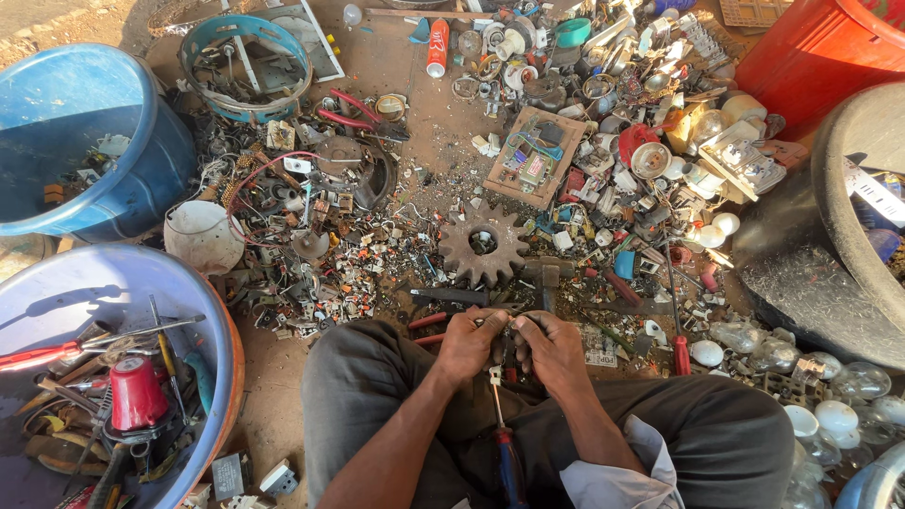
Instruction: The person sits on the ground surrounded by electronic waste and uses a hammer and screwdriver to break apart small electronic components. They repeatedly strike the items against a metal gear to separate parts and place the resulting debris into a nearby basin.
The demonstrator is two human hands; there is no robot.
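One head-worn camera looks steeply down from above a seated person's lap, facing outward over the ground (415, 141). It sits near the knees at the frame's bottom; scrap spreads left, right and far.

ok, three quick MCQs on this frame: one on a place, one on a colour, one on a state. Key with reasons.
1. Where does the rusty gear lie?
A. In the blue tub
B. On the ground ahead of the hands
C. On the person's lap

2. What colour is the screwdriver handle on the lap?
A. Blue and red
B. Green
C. White

3. How are the left hand and right hand?
A. Apart, both empty
B. Together, gripping a small part
C. Out of view

B: it sits among the scrap. A: visible colours. B: fingers meet, closed round a part.
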